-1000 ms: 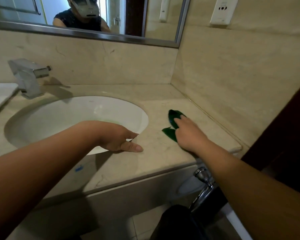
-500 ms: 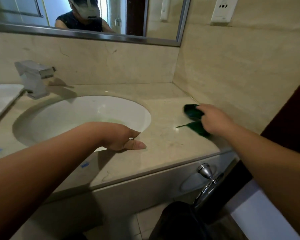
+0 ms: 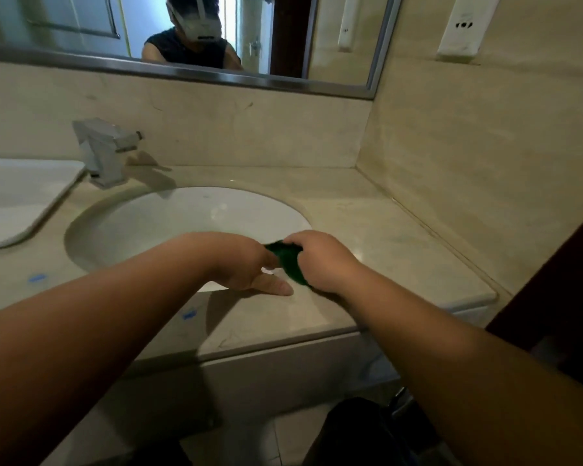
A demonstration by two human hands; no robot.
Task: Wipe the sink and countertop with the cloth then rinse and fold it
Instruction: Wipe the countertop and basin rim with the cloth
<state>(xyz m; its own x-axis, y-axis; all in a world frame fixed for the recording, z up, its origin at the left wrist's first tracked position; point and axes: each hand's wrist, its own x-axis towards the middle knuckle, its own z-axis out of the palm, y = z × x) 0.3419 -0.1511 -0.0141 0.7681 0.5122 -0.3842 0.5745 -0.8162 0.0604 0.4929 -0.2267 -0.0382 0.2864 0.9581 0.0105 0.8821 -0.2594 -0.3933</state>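
The right hand (image 3: 320, 260) is gripping the green cloth (image 3: 285, 260), its fingers curling down over the bunched fabric, so the fingertips are hiding underneath. The cloth is sitting between the 2 hands at the near right rim of the sink (image 3: 148, 223), where the basin is meeting the countertop (image 3: 384, 250). Most of it is staying covered by the right hand, and only a dark, blurred wedge is showing.

The left hand (image 3: 246, 264) is resting on the same rim with its thumb lying straight along the stone. Its other fingers are hiding behind the hand and the cloth, so I cannot tell whether they are spread, curled or touching the fabric.

The faucet (image 3: 105, 149) is standing behind the basin on the left. A white tray-like piece (image 3: 14, 196) is running off the left edge. 2 small blue marks (image 3: 37, 278) (image 3: 188, 314) are showing on the near counter, too smeared to read. The mirror (image 3: 81, 21) is getting cut off at the top, and a dark shape (image 3: 360, 432) at the bottom is too dim to identify.
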